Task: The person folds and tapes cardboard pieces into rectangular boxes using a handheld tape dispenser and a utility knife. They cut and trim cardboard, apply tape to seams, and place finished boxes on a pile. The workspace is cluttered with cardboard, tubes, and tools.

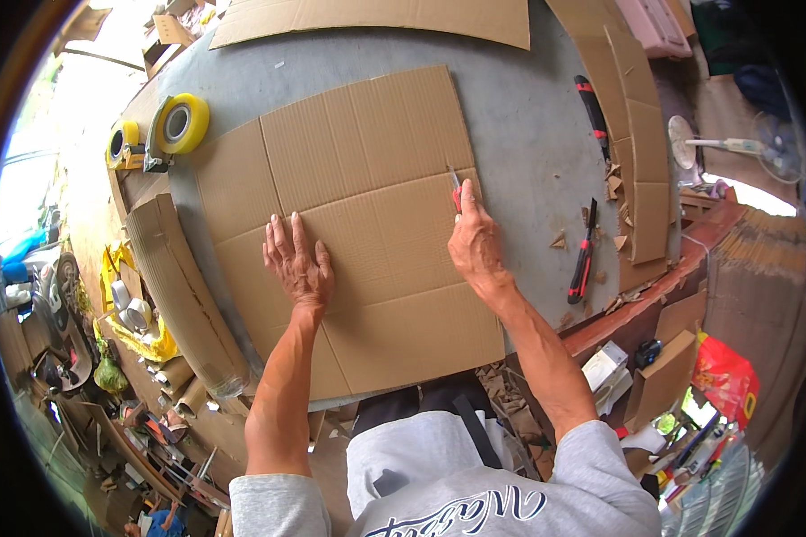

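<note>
A creased sheet of brown cardboard (367,134) lies flat on the grey table before me. My left hand (299,267) rests on it with the fingers spread, close to a vertical crease. In my right hand (476,242) is a red-handled utility knife (457,193), gripped with the index finger stretched along it. Its thin blade points away from me, at the sheet's right edge where a crosswise crease ends. Whether the blade has gone into the cardboard I cannot tell.
Two more utility knives, one black and red (591,115) and another (584,255), lie right of the sheet among cardboard scraps (614,183). Yellow tape rolls (183,123) stand at the far left. Folded cardboard (184,295) flanks the left side; another sheet (376,25) lies at the back.
</note>
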A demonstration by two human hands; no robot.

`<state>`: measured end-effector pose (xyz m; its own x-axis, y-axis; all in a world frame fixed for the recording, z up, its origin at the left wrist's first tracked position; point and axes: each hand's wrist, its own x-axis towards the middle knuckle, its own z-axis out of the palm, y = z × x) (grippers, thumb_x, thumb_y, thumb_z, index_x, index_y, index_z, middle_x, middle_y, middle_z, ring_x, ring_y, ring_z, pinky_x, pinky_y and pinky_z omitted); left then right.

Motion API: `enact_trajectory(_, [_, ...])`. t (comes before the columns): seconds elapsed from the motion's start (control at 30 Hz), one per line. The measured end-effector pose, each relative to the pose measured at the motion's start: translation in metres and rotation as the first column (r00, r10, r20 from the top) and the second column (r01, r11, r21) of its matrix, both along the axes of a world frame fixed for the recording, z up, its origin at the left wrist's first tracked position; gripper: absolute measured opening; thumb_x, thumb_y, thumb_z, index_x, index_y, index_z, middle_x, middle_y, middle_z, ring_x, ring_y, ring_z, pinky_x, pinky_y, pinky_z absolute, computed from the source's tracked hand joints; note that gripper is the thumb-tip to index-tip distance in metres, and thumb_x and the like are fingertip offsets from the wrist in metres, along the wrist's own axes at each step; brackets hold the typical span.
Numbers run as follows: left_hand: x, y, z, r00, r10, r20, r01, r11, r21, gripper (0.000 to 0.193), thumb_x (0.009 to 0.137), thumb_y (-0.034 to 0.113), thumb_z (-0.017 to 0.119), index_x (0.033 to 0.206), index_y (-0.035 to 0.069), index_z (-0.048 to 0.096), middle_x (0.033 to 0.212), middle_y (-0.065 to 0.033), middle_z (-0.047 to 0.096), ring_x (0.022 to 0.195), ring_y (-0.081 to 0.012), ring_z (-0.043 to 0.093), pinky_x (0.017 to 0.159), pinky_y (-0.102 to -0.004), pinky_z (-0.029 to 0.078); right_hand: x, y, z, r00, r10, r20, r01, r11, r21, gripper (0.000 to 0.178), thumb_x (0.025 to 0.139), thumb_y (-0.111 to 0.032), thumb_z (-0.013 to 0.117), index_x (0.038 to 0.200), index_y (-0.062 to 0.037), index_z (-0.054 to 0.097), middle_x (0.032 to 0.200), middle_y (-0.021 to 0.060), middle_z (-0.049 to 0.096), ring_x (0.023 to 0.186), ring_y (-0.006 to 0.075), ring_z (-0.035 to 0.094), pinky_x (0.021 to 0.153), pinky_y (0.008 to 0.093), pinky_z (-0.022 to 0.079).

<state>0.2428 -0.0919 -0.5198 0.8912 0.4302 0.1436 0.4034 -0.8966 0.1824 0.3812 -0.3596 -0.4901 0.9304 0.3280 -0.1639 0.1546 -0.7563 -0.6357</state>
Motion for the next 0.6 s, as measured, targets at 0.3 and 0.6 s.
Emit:
enact_trajectory(0.3, [-0.002,-0.001,0.002,1.000,0.026,0.001,-0.025,0.999,-0.032,0.066,0.091,0.025,0.058,0.153,0.010,0.039,0.160,-0.0177,0.029,0.149,-0.0357,0.024,0.120,-0.0538,0.017,0.012,-0.008,0.015,0.998,-0.035,-0.045,0.043,0.983,0.177,0.058,0.094,0.000,0.047,0.148,0.0132,0.031,0.125,0.0340,0.060,0.109,0.0461,0.062,0.093,0.0455,0.052])
enact_trajectory(0.6, [0.000,0.003,0.003,1.000,0.024,0.005,-0.023,0.998,-0.063,0.067,0.090,0.023,0.060,0.153,0.010,0.039,0.160,-0.0175,0.029,0.149,-0.0358,0.024,0.120,-0.0544,0.018,0.138,0.047,-0.026,0.999,-0.002,0.041,-0.007,0.976,0.216,0.051,0.096,-0.010,0.047,0.145,0.0046,0.040,0.087,0.0232,0.065,0.071,0.0319,0.065,0.068,0.0414,0.053])
